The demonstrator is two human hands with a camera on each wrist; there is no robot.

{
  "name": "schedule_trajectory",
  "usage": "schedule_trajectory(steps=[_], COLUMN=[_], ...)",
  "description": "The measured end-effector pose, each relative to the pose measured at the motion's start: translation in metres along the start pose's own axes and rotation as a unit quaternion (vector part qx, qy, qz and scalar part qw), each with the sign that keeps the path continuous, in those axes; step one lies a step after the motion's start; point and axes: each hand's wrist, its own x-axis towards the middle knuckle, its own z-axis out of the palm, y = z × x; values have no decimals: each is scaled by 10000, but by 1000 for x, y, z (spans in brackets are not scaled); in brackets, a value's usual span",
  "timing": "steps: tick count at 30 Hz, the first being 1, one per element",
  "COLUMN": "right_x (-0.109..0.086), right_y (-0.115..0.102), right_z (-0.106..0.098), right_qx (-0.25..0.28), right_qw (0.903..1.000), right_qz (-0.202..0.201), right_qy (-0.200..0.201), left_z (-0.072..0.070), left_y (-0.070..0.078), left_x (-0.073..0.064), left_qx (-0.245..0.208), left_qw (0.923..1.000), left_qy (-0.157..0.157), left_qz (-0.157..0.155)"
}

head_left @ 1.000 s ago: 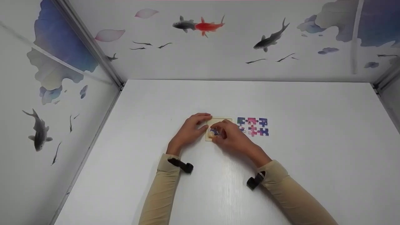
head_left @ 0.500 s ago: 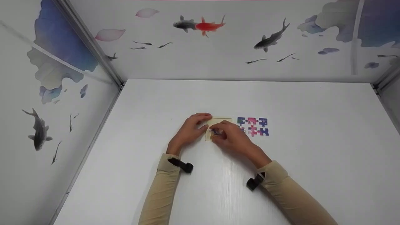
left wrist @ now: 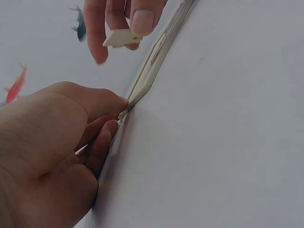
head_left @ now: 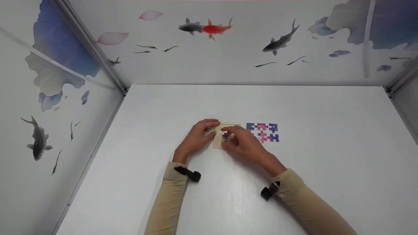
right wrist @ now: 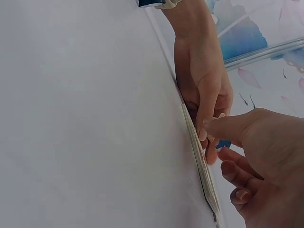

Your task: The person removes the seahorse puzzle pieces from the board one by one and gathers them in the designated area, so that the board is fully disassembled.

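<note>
A pale wooden puzzle tray (head_left: 217, 141) lies flat on the white table. At its upper left corner, my left hand (head_left: 200, 133) grips the edge; the left wrist view shows the thumb (left wrist: 111, 102) on the rim and fingers beside it. My right hand (head_left: 243, 140) pinches a jigsaw piece (head_left: 225, 137) over the tray. That same piece (left wrist: 122, 38) is tilted and apart from the tray in the left wrist view. In the right wrist view, its blue printed face (right wrist: 223, 143) shows partly between the fingers. The right hand hides much of the tray.
Several pink and blue jigsaw pieces (head_left: 262, 127) lie in two rows right of the tray, some partly behind the right hand. White walls (head_left: 209, 58) printed with fish enclose the table (head_left: 215, 202) at the back and sides.
The right hand has turned the piece, and its fingers have shifted slightly, uncovering more of the tray's lower left part. The left hand keeps its place on the tray.
</note>
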Motion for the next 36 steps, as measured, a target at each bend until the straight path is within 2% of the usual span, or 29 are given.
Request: schedule_trajectory(steps=[5, 10, 16, 22, 28, 36], right_x=[-11, -23, -37, -49, -53, -52], right_y=[5, 13, 25, 37, 41, 40], right_z=[-10, -23, -39, -51, -53, -55], right_qx=[61, -240, -507, -672, -590, -567], right_qw=[9999, 9996, 9980, 9965, 9955, 9956], right_qz=[-4, 53, 344, 484, 623, 618], right_qy=[105, 138, 144, -100, -392, -420], left_z=[0, -1, -2, -1, 1, 2], left_y=[0, -1, -1, 0, 1, 0], left_x=[-2, -2, -1, -1, -3, -3], left_qx=[1, 5, -21, 26, 4, -79], left_qw=[10000, 9999, 9999, 9999, 9996, 9997], left_qy=[-41, -63, -46, -24, -17, 13], left_qz=[-26, -80, -90, -152, -287, -252])
